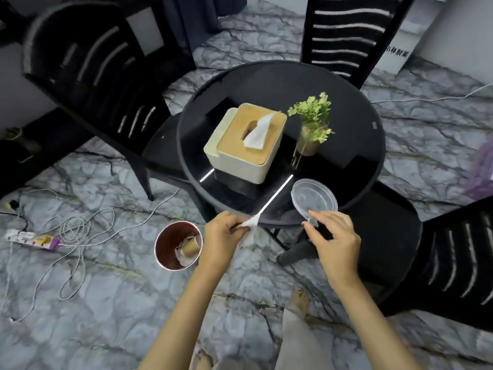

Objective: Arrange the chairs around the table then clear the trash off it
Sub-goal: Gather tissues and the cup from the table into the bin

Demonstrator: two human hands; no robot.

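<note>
Left hand (222, 233) is closed on a crumpled tissue (249, 224) at the table (368, 161) near edge, above the bin (178, 245). Right hand (332, 236) pinches the tab of a clear plastic lid (313, 198): light, thin, flexible, likely slippery; the rim tab suits gripping. Writing on a far board is illegible.

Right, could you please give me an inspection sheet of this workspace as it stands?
Surface: round black table, glossy.
Job's things: clear plastic lid at the near edge; crumpled tissue at the rim; three black chairs, the left chair angled away.
Clutter: tissue box and potted plant at centre.
Grippers: left hand pinches the tissue; right hand grips the lid's tab.
Cables: white cords and a power strip on the floor.
Surroundings: marble floor; trash bin holding paper waste.
</note>
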